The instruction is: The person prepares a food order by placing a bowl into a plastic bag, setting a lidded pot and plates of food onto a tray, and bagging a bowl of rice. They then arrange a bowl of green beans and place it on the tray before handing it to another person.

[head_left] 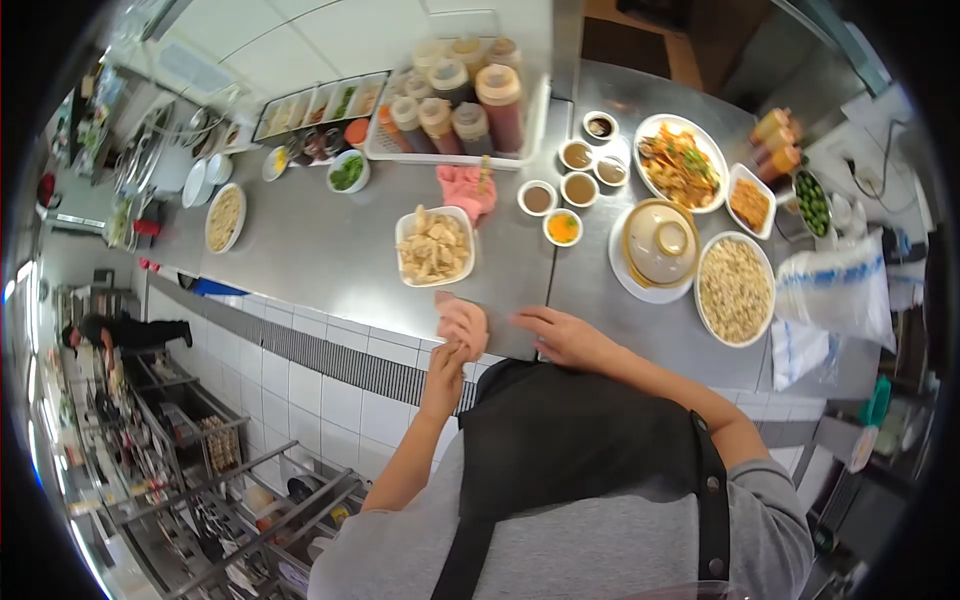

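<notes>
My left hand point(445, 378) is closed on a pink cloth point(460, 322), which hangs bunched at the counter's front edge. My right hand point(566, 338) is beside it over the same edge, fingers stretched out and holding nothing that I can see. Just beyond the cloth stands a white container point(404, 258) heaped with pale, torn-looking food pieces point(436, 245). A second pink cloth point(467, 190) lies crumpled behind that container.
Sauce bottles point(500, 105) crowd a white bin at the back. To the right are small sauce cups point(580, 187), a lidded pot point(660, 245), a noodle-like dish point(680, 165) and an oval bowl of grains point(735, 290). Another person point(125, 330) stands far left beyond a metal rack point(250, 500).
</notes>
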`<state>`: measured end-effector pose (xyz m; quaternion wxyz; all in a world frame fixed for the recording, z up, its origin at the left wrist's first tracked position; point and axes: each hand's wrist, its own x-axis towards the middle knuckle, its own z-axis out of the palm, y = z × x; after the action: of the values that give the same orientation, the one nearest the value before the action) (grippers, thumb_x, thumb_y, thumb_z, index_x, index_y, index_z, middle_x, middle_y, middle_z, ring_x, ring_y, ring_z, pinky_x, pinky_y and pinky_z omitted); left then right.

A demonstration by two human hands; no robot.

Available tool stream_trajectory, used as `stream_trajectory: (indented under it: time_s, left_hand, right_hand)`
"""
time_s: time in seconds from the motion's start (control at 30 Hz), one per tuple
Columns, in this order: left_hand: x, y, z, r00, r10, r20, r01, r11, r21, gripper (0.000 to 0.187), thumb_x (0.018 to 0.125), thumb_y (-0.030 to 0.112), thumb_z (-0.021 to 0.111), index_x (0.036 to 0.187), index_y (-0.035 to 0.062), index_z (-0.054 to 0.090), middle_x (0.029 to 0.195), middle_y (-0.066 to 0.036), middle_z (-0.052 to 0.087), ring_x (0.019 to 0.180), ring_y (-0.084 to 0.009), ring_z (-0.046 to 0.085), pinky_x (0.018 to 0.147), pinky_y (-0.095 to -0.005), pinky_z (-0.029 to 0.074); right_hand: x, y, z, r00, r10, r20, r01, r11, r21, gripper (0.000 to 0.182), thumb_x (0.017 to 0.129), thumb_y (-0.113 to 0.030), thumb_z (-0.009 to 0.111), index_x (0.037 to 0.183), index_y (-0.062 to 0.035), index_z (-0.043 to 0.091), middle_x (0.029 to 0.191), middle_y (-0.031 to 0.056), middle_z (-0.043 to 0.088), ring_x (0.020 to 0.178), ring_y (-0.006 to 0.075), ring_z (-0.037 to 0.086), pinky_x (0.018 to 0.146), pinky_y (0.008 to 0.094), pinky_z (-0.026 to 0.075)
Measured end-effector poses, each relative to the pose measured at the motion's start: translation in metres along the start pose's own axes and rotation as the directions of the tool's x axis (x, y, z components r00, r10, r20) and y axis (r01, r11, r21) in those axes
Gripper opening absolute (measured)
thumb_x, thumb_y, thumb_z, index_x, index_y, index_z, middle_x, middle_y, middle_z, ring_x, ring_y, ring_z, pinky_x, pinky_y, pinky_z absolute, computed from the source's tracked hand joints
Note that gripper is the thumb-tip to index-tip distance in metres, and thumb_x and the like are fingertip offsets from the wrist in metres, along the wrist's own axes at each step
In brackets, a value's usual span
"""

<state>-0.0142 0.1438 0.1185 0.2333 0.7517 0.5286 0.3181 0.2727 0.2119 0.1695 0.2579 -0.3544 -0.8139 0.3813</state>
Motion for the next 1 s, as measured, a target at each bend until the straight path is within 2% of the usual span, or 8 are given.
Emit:
stream_trajectory:
  time_s: [0.13, 0.3, 0.43, 0.6, 0.67, 0.77, 0.8, 1.0]
  left_hand:
    - [0.049, 0.055, 0.032, 0.998, -0.04, -0.039, 0.03, 0.97, -0.24, 0.017, 0.082, -0.009, 0.061, 0.096, 0.0001, 0.068, 0.095, -0.01, 0.063, 0.075, -0.0157, 0.062, 0.062, -0.0254, 0.048]
    - [0.08, 0.035, 0.08, 0.975, -0.223, 0.023, 0.214, 0.898, -0.385, 0.008, 0.081, -0.007, 0.065, 0.086, -0.0014, 0.063, 0.074, -0.011, 0.061, 0.068, -0.0162, 0.061, 0.062, -0.0281, 0.05]
    - [0.096, 0.014, 0.098, 0.996, 0.017, -0.084, -0.034, 0.978, -0.206, 0.009, 0.079, -0.007, 0.063, 0.083, 0.0004, 0.06, 0.085, -0.012, 0.064, 0.076, -0.0248, 0.062, 0.069, -0.0322, 0.051]
    - [0.141, 0.04, 0.082, 0.977, 0.213, 0.004, -0.207, 0.944, 0.258, 0.006, 0.081, 0.004, 0.063, 0.087, 0.0028, 0.063, 0.092, -0.012, 0.063, 0.083, -0.0312, 0.061, 0.073, -0.0408, 0.051]
    - [0.16, 0.053, 0.075, 0.968, 0.103, 0.228, -0.204, 0.851, 0.483, 0.015, 0.085, 0.016, 0.061, 0.092, 0.0056, 0.069, 0.088, -0.014, 0.066, 0.083, -0.0343, 0.063, 0.073, -0.0445, 0.051]
    - [0.181, 0.091, 0.068, 0.818, -0.201, 0.538, -0.249, 0.72, 0.647, 0.025, 0.086, 0.026, 0.058, 0.094, 0.007, 0.072, 0.081, -0.015, 0.069, 0.078, -0.036, 0.066, 0.071, -0.0448, 0.052]
    - [0.19, 0.133, 0.062, 0.815, -0.301, 0.495, -0.087, 0.781, 0.619, 0.032, 0.087, 0.034, 0.058, 0.09, 0.0058, 0.073, 0.073, -0.017, 0.069, 0.072, -0.0368, 0.067, 0.068, -0.0463, 0.052]
    - [0.199, 0.283, 0.121, 0.7, -0.195, 0.687, -0.214, 0.861, 0.462, 0.04, 0.089, 0.039, 0.062, 0.09, -0.0009, 0.07, 0.078, -0.022, 0.068, 0.078, -0.0393, 0.067, 0.071, -0.0477, 0.051]
  right_hand:
    - [0.002, 0.026, 0.044, 0.994, -0.038, -0.105, 0.041, 0.999, 0.027, 0.044, 0.086, -0.004, 0.058, 0.129, -0.0105, 0.05, 0.117, 0.0189, 0.059, 0.1, 0.0389, 0.061, 0.082, 0.0444, 0.051]
    - [-0.003, 0.039, 0.026, 0.918, 0.309, -0.248, -0.296, 0.951, 0.09, 0.021, 0.085, -0.01, 0.062, 0.106, -0.0074, 0.058, 0.092, 0.0232, 0.063, 0.082, 0.041, 0.063, 0.069, 0.0455, 0.052]
    - [-0.021, 0.049, 0.034, 0.838, 0.359, -0.411, -0.35, 0.931, 0.099, 0.016, 0.081, -0.012, 0.067, 0.095, -0.0066, 0.063, 0.081, 0.0219, 0.063, 0.075, 0.0406, 0.063, 0.066, 0.0459, 0.051]
    - [-0.115, 0.055, -0.006, 0.848, 0.168, -0.503, -0.211, 0.977, -0.029, 0.019, 0.086, -0.006, 0.06, 0.103, -0.0107, 0.067, 0.112, 0.0071, 0.065, 0.095, 0.0284, 0.065, 0.079, 0.0368, 0.054]
    - [-0.171, 0.048, -0.042, 0.692, 0.173, -0.701, -0.239, 0.971, 0.004, 0.018, 0.088, -0.008, 0.06, 0.104, -0.0096, 0.068, 0.109, 0.0083, 0.065, 0.093, 0.0285, 0.064, 0.077, 0.0361, 0.054]
    - [-0.276, 0.062, -0.087, 0.133, 0.402, -0.906, -0.625, 0.744, 0.238, 0.013, 0.088, -0.014, 0.064, 0.094, -0.0042, 0.069, 0.076, 0.0112, 0.064, 0.067, 0.0265, 0.062, 0.061, 0.0359, 0.05]
    - [-0.315, 0.069, -0.109, 0.022, 0.421, -0.907, -0.667, 0.682, 0.301, 0.016, 0.084, -0.016, 0.068, 0.095, -0.0049, 0.07, 0.078, 0.0111, 0.063, 0.074, 0.028, 0.061, 0.069, 0.036, 0.05]
    - [-0.464, 0.108, -0.189, -0.149, 0.093, -0.984, -0.96, 0.224, 0.166, 0.021, 0.076, -0.018, 0.076, 0.095, -0.0099, 0.072, 0.106, 0.0065, 0.059, 0.1, 0.0304, 0.052, 0.088, 0.0403, 0.044]
